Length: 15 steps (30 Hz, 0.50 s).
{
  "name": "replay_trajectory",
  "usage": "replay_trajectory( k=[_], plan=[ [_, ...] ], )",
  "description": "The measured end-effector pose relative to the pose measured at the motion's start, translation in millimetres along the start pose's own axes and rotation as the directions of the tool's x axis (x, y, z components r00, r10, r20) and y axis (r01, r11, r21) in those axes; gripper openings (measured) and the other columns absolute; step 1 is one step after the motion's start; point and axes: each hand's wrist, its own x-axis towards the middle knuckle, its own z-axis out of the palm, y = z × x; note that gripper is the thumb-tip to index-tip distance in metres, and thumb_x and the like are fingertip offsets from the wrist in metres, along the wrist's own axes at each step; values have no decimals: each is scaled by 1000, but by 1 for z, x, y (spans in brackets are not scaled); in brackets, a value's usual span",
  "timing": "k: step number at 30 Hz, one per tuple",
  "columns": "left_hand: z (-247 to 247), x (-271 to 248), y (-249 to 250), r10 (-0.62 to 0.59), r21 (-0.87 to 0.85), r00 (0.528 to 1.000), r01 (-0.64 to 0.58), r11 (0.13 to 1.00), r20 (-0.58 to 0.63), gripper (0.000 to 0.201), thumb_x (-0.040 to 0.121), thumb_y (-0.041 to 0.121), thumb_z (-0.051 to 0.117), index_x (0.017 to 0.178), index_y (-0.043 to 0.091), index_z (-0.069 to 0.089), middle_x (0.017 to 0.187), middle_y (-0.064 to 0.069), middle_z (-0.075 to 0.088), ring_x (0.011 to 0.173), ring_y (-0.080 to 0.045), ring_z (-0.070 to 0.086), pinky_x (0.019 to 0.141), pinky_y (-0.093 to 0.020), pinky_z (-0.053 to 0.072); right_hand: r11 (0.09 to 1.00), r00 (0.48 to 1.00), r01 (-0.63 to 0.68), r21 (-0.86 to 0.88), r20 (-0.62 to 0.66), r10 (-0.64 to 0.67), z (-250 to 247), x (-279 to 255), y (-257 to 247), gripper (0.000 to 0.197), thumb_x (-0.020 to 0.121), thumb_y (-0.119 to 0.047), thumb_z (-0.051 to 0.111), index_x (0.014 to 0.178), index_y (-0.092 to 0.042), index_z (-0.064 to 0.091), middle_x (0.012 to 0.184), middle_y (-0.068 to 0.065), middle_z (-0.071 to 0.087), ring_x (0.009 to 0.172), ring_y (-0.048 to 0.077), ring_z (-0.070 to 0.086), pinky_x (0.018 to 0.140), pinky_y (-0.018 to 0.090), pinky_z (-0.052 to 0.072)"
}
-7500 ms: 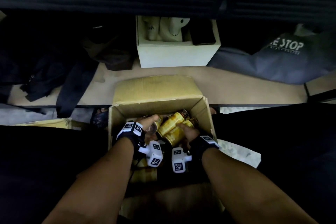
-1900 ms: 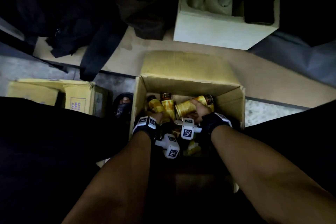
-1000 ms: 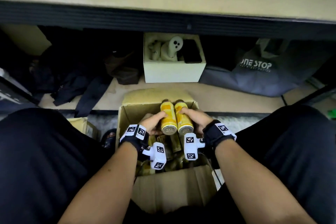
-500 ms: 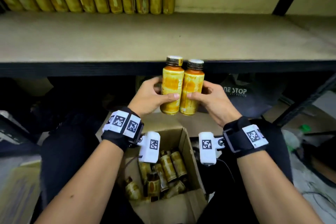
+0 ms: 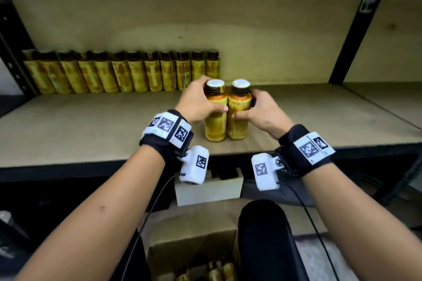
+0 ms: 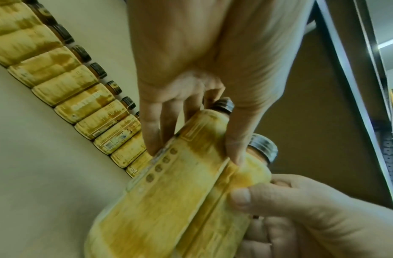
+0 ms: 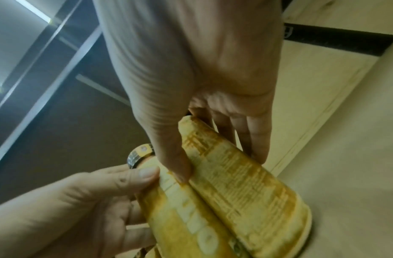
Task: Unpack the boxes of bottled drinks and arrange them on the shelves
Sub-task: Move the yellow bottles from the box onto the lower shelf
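Observation:
Two yellow bottles with dark caps stand upright and pressed side by side near the front edge of the shelf board point(image 5: 91, 130). My left hand point(image 5: 212, 96) grips the left bottle point(image 5: 215, 125), thumb in front and fingers behind. My right hand point(image 5: 244, 105) grips the right bottle point(image 5: 238, 125) the same way. The left wrist view shows my left hand point(image 6: 194, 151) around the left bottle point(image 6: 168, 200). In the right wrist view, my right hand point(image 7: 219, 164) wraps the right bottle point(image 7: 246, 200), whose base meets the board.
A row of several like bottles point(image 5: 125, 73) lines the shelf's back wall from the left, ending just behind my left hand. Bare board lies to the right. Black uprights point(image 5: 349, 29) frame the bay. Below are a white box point(image 5: 210, 189) and the open cardboard box point(image 5: 189, 242) holding more bottles point(image 5: 217, 269).
Both hands lifted the two bottles out of the cardboard box, raised them past the shelf edge and brought them forward onto the shelf board. The view tilted up from the floor to the shelf.

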Motion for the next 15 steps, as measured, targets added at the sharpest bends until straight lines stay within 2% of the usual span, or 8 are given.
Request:
replay_trajectory(
  k=[2, 5, 8, 9, 11, 15],
  plan=[
    [4, 22, -5, -50, 47, 999, 50, 998, -1, 79, 52, 23, 92, 122, 17, 55, 113, -1, 66, 107, -21, 61, 95, -43, 51, 999, 999, -38, -26, 37, 39, -2, 22, 3, 57, 56, -18, 90, 106, -13, 64, 100, 3, 73, 95, 19, 70, 90, 44, 56],
    [14, 53, -12, -75, 95, 997, 74, 993, 13, 79, 51, 27, 93, 121, 17, 57, 114, 0, 67, 108, -21, 62, 96, -43, 50, 993, 996, -76, -94, 39, 80, -9, 55, 10, 70, 41, -33, 92, 103, -16, 64, 100, 1, 74, 95, 19, 69, 88, 44, 57],
    [24, 84, -13, -65, 142, 996, 57, 988, 53, 65, 59, 23, 90, 116, 17, 60, 115, -1, 68, 108, -20, 62, 97, -39, 49, 965, 991, -123, -233, 14, 129, -17, 83, 15, 52, 60, -27, 91, 103, -18, 63, 102, 4, 72, 94, 22, 68, 84, 41, 57],
    [29, 95, -12, -63, 162, 996, 52, 985, 62, 62, 62, 22, 89, 117, 17, 60, 116, -1, 67, 109, -20, 62, 98, -36, 48, 953, 990, -133, -272, 2, 139, -20, 93, 17, 52, 63, -27, 89, 106, -17, 62, 102, 6, 71, 93, 24, 67, 82, 41, 58],
    [39, 118, -12, -51, 200, 997, 38, 979, 61, 57, 66, 23, 87, 116, 16, 61, 119, -2, 66, 112, -22, 61, 96, -34, 47, 929, 983, -179, -323, -24, 181, -23, 116, 20, 56, 63, -28, 89, 110, -16, 60, 102, 6, 69, 93, 25, 67, 81, 42, 59],
    [55, 161, -15, -69, 316, 997, 57, 947, 28, 63, 70, 29, 84, 123, 12, 55, 128, -8, 60, 116, -28, 58, 96, -37, 47, 907, 976, -217, -361, -66, 207, -30, 160, 34, 59, 62, -28, 87, 112, -15, 59, 107, 8, 68, 95, 26, 65, 82, 42, 59]
  ],
)
